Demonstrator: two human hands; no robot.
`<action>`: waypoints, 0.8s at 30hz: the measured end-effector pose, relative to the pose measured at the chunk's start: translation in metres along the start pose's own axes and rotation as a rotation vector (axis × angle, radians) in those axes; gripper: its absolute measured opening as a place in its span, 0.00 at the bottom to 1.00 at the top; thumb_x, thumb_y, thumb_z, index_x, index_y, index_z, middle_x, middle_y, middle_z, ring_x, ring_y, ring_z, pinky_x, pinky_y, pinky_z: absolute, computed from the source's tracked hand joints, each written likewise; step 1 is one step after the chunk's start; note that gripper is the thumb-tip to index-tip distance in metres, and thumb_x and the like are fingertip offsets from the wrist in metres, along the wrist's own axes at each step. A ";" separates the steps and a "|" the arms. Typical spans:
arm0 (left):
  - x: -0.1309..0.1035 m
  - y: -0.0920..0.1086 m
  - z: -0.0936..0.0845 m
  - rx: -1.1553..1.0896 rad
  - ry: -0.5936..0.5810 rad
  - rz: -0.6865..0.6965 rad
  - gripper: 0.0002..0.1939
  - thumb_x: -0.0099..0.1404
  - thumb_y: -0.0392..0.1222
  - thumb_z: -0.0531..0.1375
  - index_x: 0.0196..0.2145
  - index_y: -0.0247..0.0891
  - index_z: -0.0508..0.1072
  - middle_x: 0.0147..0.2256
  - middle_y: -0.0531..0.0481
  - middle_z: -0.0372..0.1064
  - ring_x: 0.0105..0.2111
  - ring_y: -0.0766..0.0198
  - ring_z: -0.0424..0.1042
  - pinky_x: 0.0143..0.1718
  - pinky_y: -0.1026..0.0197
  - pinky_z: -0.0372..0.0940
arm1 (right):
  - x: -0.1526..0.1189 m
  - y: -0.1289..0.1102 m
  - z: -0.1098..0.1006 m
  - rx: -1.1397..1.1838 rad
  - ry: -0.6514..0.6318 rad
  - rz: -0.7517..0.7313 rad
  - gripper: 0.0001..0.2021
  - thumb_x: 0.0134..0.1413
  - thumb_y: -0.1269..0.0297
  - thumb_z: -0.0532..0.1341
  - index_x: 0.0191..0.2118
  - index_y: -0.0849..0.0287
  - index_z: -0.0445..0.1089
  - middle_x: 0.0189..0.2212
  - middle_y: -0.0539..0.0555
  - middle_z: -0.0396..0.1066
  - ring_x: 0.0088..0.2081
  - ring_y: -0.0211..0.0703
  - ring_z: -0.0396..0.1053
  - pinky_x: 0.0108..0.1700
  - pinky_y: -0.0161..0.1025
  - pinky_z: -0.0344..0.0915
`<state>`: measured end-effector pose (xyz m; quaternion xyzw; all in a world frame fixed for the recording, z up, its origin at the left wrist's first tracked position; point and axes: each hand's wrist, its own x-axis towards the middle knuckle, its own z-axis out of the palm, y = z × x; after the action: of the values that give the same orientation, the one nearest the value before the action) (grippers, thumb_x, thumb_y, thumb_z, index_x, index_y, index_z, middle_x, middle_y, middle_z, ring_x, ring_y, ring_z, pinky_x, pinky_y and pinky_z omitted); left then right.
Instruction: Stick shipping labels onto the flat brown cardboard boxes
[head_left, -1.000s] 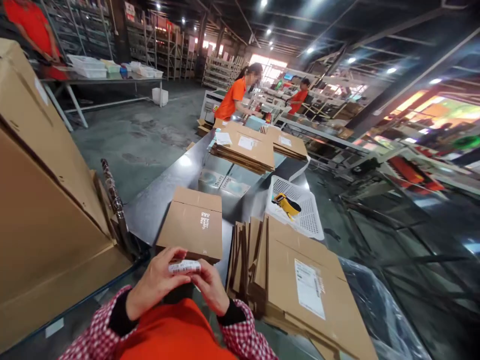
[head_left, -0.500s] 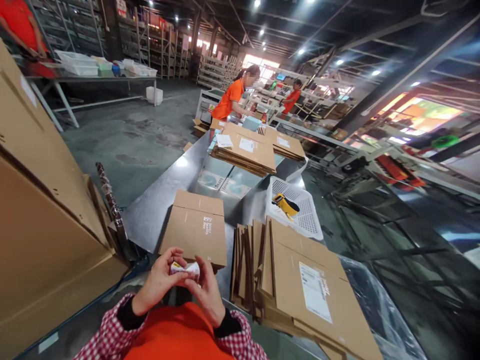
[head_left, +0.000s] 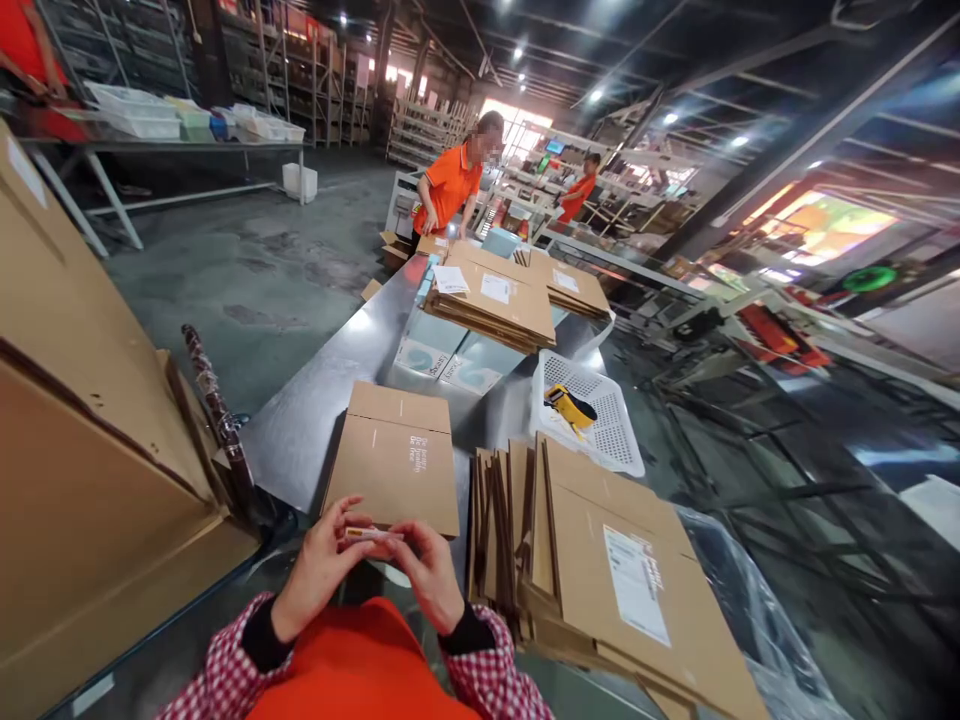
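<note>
Between my left hand and my right hand is a small white-and-pink printed piece with a bit of yellow. Its exact kind is unclear; it is seen nearly edge-on. The fingertips of both hands pinch its two ends. Just beyond my hands lies a flat brown cardboard carton with white print, on the metal table. To the right of my right hand, folded cartons stand on edge, beside a pile of flat cartons with a white shipping label on top.
Pale blue boxes bear labelled flat cartons farther up the table. A white perforated basket holds a yellow-and-black handheld device. Large cardboard boxes and a wrapped pole stand left. A co-worker stands at the far end.
The printed piece has turned from a curved, wider look to a thin edge-on one between my fingers. The co-worker at the far end has straightened and shifted slightly left.
</note>
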<state>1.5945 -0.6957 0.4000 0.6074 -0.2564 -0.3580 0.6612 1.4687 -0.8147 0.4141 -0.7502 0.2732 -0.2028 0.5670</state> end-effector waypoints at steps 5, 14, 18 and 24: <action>0.003 -0.003 0.000 0.109 0.105 -0.044 0.23 0.57 0.48 0.62 0.48 0.37 0.67 0.28 0.51 0.75 0.31 0.58 0.75 0.36 0.58 0.70 | 0.003 0.002 0.001 -0.031 -0.025 -0.034 0.12 0.59 0.56 0.57 0.39 0.58 0.73 0.31 0.52 0.74 0.32 0.40 0.70 0.35 0.35 0.66; 0.008 -0.020 -0.002 0.419 0.111 0.067 0.20 0.60 0.55 0.59 0.42 0.36 0.76 0.29 0.49 0.75 0.28 0.60 0.73 0.30 0.63 0.67 | 0.000 0.008 0.017 -0.209 0.182 -0.249 0.11 0.62 0.58 0.53 0.35 0.57 0.69 0.39 0.56 0.72 0.42 0.43 0.70 0.45 0.38 0.65; 0.008 -0.024 -0.017 0.497 -0.034 0.154 0.17 0.63 0.52 0.57 0.35 0.37 0.78 0.26 0.52 0.74 0.26 0.63 0.72 0.27 0.67 0.64 | 0.021 0.004 -0.003 -0.182 0.286 -0.178 0.13 0.62 0.55 0.52 0.35 0.57 0.67 0.27 0.52 0.69 0.29 0.40 0.67 0.33 0.36 0.64; 0.005 -0.043 -0.057 0.703 -0.127 0.336 0.17 0.67 0.47 0.54 0.26 0.39 0.76 0.22 0.51 0.71 0.23 0.64 0.70 0.27 0.67 0.63 | 0.100 0.011 -0.065 -0.138 0.636 -0.104 0.18 0.58 0.47 0.49 0.39 0.59 0.59 0.32 0.53 0.66 0.31 0.41 0.64 0.33 0.37 0.63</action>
<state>1.6351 -0.6645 0.3496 0.7230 -0.4994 -0.1721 0.4452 1.5032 -0.9292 0.4207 -0.6989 0.4111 -0.4365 0.3899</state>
